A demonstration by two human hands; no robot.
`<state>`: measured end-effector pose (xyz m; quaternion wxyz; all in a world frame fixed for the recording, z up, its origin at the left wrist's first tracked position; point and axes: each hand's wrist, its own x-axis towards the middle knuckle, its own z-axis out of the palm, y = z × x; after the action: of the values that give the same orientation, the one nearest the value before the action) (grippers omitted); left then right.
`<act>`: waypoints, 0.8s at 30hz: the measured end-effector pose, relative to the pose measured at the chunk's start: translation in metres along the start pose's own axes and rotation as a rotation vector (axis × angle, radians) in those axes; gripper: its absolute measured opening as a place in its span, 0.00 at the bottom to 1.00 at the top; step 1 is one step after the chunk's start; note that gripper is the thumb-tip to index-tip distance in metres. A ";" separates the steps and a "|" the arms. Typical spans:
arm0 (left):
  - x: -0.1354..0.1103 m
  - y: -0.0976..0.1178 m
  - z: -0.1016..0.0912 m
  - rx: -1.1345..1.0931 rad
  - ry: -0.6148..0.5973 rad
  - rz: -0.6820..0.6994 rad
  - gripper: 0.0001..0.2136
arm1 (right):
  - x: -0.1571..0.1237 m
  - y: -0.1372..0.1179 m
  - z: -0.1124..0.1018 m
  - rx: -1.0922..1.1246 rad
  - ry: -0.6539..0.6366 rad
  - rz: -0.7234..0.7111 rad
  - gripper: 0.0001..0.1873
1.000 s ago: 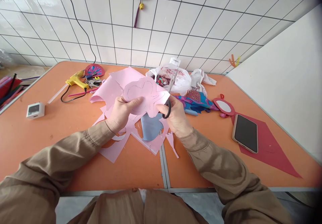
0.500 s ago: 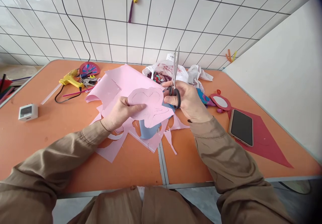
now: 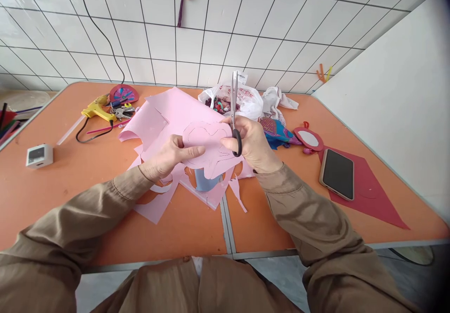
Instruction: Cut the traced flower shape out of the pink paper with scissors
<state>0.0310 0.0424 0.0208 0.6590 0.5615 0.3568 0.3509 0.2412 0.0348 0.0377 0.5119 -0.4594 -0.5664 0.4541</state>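
Observation:
My left hand (image 3: 179,153) pinches a pink paper cutout (image 3: 207,139) by its left side, thumb on top. Dark outlines are drawn on the cutout, and its edge is partly trimmed round. My right hand (image 3: 255,144) holds a pair of scissors (image 3: 234,102) by the black handles, blades pointing up and away. Its thumb and a fingertip also reach the cutout's right edge. Beneath lie a large pink sheet (image 3: 172,106), pink scraps (image 3: 154,207) and a blue piece (image 3: 207,180).
At the left are a yellow glue gun (image 3: 100,109), keys (image 3: 123,111) and a small white box (image 3: 40,156). Behind stands a white plastic bag (image 3: 249,99). On the right, a phone (image 3: 337,174) lies on red paper (image 3: 372,195), near a red-rimmed oval piece (image 3: 308,139).
My right hand with the scissors has moved left, and its thumb and fingertip now meet the cutout's right edge. The left hand keeps its hold on the cutout.

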 end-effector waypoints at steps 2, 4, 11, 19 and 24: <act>0.002 -0.001 -0.003 -0.033 -0.108 -0.031 0.12 | 0.000 0.000 -0.001 -0.009 0.000 -0.002 0.19; 0.002 -0.004 -0.005 -0.025 -0.167 -0.050 0.10 | -0.001 0.000 -0.001 -0.008 -0.018 -0.007 0.19; 0.003 -0.009 -0.002 -0.008 -0.085 -0.040 0.09 | -0.001 0.003 0.000 0.049 0.029 -0.042 0.19; 0.007 0.005 -0.007 -0.214 0.287 0.116 0.13 | 0.003 0.019 0.000 0.219 0.118 -0.032 0.21; 0.006 0.005 -0.007 -0.214 0.309 0.108 0.15 | -0.005 0.026 0.018 0.241 0.027 0.033 0.22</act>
<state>0.0281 0.0519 0.0242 0.6324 0.4462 0.3837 0.5037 0.2252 0.0332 0.0097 0.5636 -0.4098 -0.4930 0.5210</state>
